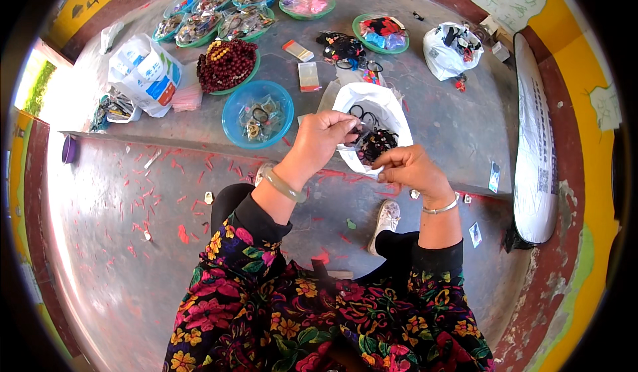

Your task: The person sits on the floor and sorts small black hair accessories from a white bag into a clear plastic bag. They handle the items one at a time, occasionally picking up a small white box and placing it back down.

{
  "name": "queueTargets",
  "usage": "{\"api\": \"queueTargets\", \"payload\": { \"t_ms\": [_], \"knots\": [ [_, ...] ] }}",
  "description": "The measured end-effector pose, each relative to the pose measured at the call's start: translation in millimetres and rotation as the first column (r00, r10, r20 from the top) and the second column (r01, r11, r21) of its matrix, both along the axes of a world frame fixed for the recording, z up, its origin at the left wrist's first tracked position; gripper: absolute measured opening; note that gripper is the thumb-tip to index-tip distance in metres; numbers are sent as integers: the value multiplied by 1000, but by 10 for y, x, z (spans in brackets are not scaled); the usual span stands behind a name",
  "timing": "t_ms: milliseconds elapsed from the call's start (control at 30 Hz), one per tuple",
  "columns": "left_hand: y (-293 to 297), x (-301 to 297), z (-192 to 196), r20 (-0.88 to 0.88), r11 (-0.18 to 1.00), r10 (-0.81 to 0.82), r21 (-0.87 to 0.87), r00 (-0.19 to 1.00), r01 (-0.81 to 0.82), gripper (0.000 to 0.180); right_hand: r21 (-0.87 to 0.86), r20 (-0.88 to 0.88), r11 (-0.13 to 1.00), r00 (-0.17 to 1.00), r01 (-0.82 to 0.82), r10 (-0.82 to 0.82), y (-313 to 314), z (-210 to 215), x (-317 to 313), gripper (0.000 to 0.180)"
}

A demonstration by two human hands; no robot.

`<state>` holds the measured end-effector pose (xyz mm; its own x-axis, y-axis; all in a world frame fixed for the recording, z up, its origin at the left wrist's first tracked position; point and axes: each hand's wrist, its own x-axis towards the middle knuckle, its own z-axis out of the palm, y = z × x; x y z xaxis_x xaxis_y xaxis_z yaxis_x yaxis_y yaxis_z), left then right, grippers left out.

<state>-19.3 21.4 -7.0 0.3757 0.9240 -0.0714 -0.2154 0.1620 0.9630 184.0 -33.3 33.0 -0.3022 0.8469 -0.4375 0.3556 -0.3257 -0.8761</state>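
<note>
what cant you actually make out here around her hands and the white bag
- Head view: what the left hand pinches is hidden by its own fingers and the dark bunch.
- Head view: the right hand fingertips curl inward, so whether they grip anything is unclear.
- Head view: the depths of the white bag are covered by dark loops.
- Head view: pieces in the blue bowl are too small to identify.

Grey concrete floor (119,252), raised step (199,136), yellow-red wall (585,73), sunlit.
</note>
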Motion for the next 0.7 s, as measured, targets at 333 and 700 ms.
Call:
{"api": "queueTargets", "payload": {
  "t_ms": [333, 700],
  "knots": [
    [-132, 148, -197, -337, 824, 19, 539, 941, 176, 11, 349, -129, 894, 960, 280, -250, 82, -286, -50, 15],
    [-140, 141, -11, -203, 960, -268, 24, 942, 278, 19, 504, 38, 853, 983, 135, -178, 68, -310, -15, 11]
  ]
}}
